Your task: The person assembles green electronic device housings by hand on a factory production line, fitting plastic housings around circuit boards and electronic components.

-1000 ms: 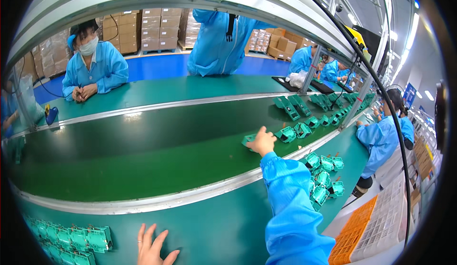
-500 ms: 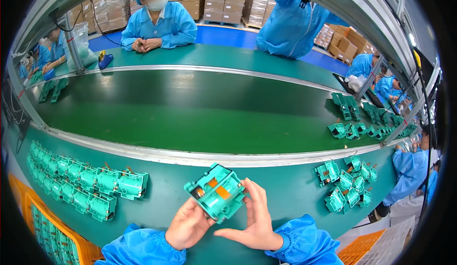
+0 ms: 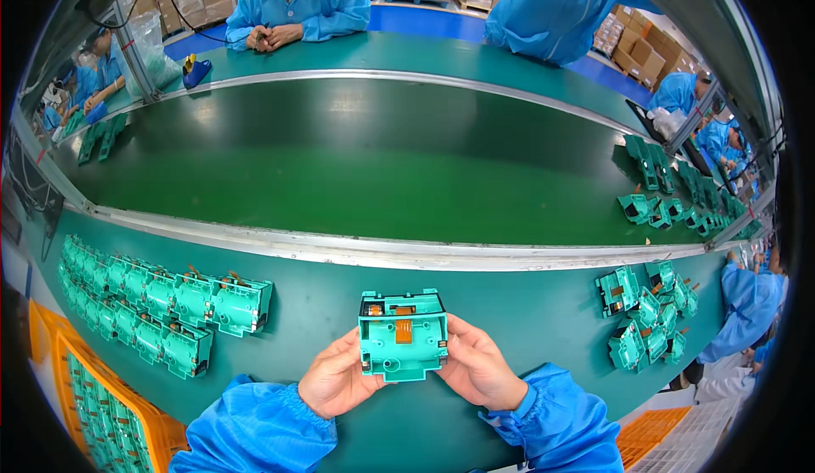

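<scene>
Between my hands, above the green worktable (image 3: pixel 297 405), is a teal plastic housing (image 3: pixel 424 350) with an orange flat ribbon piece in its middle and a small copper-coloured part at upper left. My left hand (image 3: pixel 335 375) grips its left side, fingers reaching underneath. On the opposite side my right hand (image 3: pixel 480 367) holds the right edge, thumb in front. The housing's open inner face is turned up toward me. Its underside and some of my fingertips are hidden.
Two rows of similar teal housings (image 3: pixel 187 299) stand on the left, and a loose group (image 3: pixel 649 316) lies on the right. An orange crate (image 3: pixel 144 418) holds more at lower left. A metal rail (image 3: pixel 340 252) borders the green conveyor belt (image 3: pixel 365 184). Co-workers in blue sit beyond.
The housing has turned from a tilted angle to level and upright, facing me. My right hand, open beside it before, has closed on its right side. The view has shifted slightly.
</scene>
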Action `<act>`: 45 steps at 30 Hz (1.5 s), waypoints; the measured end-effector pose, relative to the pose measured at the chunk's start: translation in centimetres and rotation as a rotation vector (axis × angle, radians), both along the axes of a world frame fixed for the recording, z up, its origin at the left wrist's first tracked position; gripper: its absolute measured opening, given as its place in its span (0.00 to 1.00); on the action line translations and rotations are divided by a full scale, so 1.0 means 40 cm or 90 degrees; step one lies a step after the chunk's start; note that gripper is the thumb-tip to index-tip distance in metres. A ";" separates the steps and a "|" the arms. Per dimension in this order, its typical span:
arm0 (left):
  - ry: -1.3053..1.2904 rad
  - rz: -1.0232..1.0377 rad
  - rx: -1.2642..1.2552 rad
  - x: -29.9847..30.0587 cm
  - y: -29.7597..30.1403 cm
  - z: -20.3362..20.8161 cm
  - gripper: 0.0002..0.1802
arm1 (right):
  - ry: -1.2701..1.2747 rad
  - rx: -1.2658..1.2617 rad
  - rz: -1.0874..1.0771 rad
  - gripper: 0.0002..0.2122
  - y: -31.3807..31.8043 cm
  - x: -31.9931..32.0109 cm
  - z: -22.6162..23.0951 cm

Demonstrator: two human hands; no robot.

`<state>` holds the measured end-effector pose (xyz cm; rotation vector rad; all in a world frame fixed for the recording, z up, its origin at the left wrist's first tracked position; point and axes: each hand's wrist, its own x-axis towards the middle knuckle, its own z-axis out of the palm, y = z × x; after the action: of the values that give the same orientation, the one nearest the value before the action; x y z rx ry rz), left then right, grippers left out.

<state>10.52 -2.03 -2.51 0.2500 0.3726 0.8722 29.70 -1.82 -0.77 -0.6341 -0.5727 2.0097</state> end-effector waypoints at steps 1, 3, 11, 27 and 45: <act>0.001 0.001 -0.006 0.001 -0.001 -0.003 0.21 | 0.017 0.007 0.016 0.18 0.001 0.003 -0.011; -0.008 -0.004 -0.007 0.002 -0.003 -0.010 0.21 | 0.035 0.008 0.032 0.18 -0.001 0.008 -0.017; 0.012 0.007 -0.007 0.005 -0.014 0.003 0.21 | 0.041 -0.002 0.038 0.18 0.002 0.007 -0.012; 0.199 0.017 0.161 -0.009 0.001 0.023 0.28 | 0.025 0.014 -0.001 0.19 0.005 0.003 -0.017; 0.322 0.081 0.280 -0.016 0.010 0.028 0.32 | -0.106 0.161 0.023 0.28 0.019 0.018 0.001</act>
<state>9.88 -1.61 -1.41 0.8712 0.6696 1.0081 30.40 -1.07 -0.74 -0.6431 -0.9271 1.8877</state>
